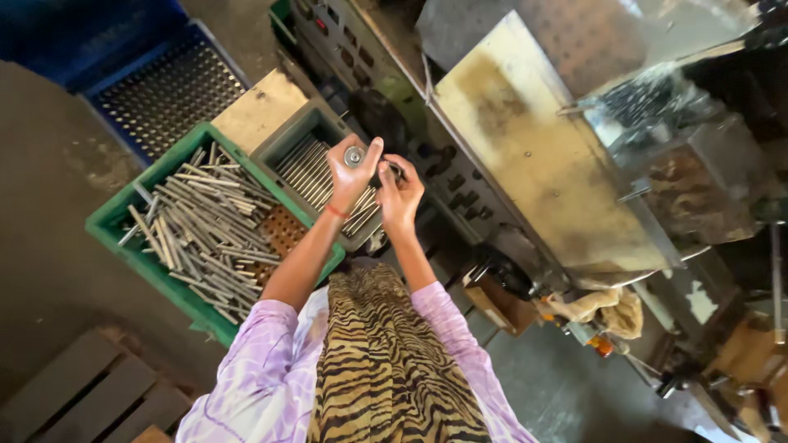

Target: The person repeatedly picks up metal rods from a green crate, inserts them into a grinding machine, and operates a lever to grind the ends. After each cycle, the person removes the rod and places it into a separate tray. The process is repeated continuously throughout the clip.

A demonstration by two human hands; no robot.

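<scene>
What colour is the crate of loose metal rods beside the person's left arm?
Green, seen in the head view: the crate holding the metal rods.

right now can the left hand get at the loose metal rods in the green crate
Probably yes. The green crate is open-topped, the metal rods lie uncovered just beside the left hand, and nothing stands between them. But that hand already grips a small round metal part.

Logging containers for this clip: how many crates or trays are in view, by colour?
Green crate of loose metal rods: 1
Grey tray of lined-up rods, under the left hand and right hand: 1
Blue perforated crate: 1
Total: 3
</scene>
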